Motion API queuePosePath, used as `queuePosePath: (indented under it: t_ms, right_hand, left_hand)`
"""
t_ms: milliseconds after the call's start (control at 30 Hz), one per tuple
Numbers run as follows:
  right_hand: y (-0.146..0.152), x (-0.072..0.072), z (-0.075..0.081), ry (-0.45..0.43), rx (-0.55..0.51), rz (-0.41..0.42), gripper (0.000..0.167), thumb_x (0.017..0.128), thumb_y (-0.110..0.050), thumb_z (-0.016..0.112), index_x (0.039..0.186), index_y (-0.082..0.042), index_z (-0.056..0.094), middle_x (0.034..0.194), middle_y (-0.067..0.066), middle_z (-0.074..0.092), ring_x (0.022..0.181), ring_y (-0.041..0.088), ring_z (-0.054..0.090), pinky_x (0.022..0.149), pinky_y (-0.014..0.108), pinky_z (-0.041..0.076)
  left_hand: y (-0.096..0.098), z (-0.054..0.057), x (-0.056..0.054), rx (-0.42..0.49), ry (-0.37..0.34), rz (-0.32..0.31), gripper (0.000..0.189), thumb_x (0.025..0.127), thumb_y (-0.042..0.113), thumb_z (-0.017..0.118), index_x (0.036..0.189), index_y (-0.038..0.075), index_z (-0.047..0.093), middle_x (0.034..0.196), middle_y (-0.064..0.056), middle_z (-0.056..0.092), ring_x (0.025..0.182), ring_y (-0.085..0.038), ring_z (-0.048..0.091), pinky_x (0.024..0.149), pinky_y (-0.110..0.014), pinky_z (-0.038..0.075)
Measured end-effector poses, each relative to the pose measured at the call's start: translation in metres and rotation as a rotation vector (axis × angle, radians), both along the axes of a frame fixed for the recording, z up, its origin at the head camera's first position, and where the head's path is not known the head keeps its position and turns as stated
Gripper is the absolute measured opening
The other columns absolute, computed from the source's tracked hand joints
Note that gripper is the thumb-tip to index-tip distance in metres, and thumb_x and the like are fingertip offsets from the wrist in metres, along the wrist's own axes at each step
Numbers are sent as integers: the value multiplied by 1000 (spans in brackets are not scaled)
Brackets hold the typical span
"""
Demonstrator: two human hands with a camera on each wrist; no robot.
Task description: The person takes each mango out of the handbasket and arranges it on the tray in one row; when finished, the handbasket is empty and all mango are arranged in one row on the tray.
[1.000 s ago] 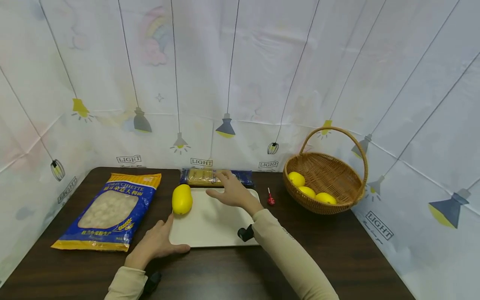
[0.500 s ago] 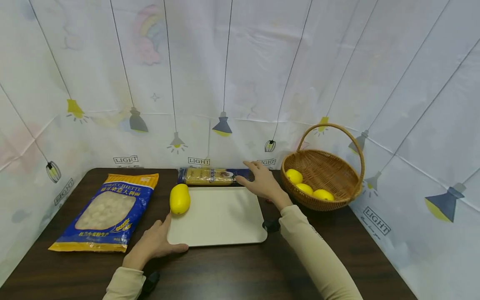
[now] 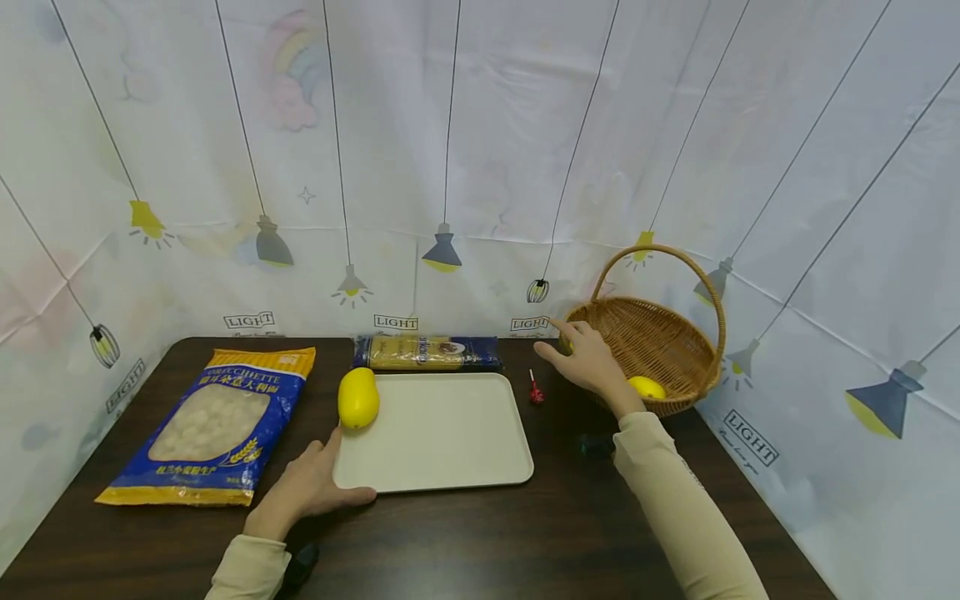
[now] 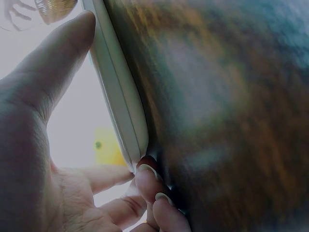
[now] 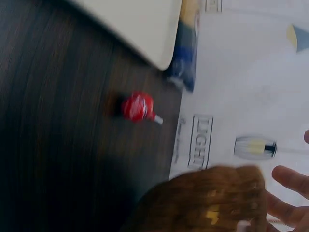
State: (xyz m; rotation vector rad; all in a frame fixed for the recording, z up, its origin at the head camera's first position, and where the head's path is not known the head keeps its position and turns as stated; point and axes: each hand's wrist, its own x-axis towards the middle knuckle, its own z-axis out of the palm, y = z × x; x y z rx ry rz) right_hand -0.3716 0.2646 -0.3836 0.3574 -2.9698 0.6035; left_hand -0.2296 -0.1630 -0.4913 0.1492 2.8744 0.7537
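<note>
My left hand grips the near left corner of a cream tray, thumb at its front edge and fingers at its left side. In the left wrist view the tray's rim runs between thumb and fingers. A plump yellow oblong fruit lies on the tray's left side. My right hand hovers with spread fingers at the left side of a wicker basket, holding nothing. One yellow lemon-like fruit shows inside; the hand mostly hides the others.
A red-wrapped lollipop lies between tray and basket. Behind the tray is a long pasta packet. A blue and yellow orecchiette bag lies at the left. A printed curtain hangs behind the dark table.
My right hand has moved right, from above the tray past the lollipop to the basket. The left hand stays at the tray's corner. The view has shifted slightly.
</note>
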Motion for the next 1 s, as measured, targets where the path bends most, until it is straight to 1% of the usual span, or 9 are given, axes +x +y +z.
queuePosePath:
  t_ms: [200,333,500,600,767,833,1000]
  right_hand:
    - [39,0,-4,-5,15,-65,79,97,-68,44,156,-17,37,153,26,39,138,50,39,109,69,35]
    - [61,1,-6,-29,34,-85,82,97,-70,41,157,-16,35,155,30,36,139,52,36,110,70,32]
    - [84,5,-7,-67,40,-86,84,97,-70,39,158,-12,31,157,34,32,143,56,29,112,74,25]
    - [92,7,-8,-91,40,-88,84,98,-68,39,158,-10,31,157,35,32,143,59,26,112,76,22]
    - [101,5,-10,-144,81,-97,86,99,-69,38,158,-6,30,156,37,32,144,61,22,113,77,18]
    - [104,3,-10,-156,102,-91,87,99,-69,37,157,-5,31,155,36,33,143,61,24,113,76,20]
    - [106,-1,-10,-198,135,-50,88,99,-69,38,157,-4,31,154,36,36,140,59,33,110,72,30]
  left_hand:
    - [-1,0,-1,-6,-6,1,130,68,69,80,160,1,18,129,-29,55,108,-39,61,96,-61,49]
    - [-1,0,-1,-1,-3,1,130,68,69,81,160,1,18,129,-29,55,108,-39,61,95,-61,49]
    - [-1,-1,0,2,4,-2,130,68,68,81,160,1,18,128,-28,55,108,-39,61,95,-60,49]
    - [-1,-1,0,5,-1,-1,130,68,68,81,160,1,18,129,-28,55,108,-38,61,96,-60,49]
    - [-1,0,-1,5,-5,1,129,68,69,81,159,2,19,131,-29,54,111,-40,60,97,-62,48]
    - [-1,0,-1,4,-6,2,129,68,69,80,159,1,19,132,-29,53,112,-42,60,98,-62,47]
    - [-1,-1,-1,9,-7,6,130,67,70,80,159,2,20,133,-29,53,113,-41,60,97,-62,48]
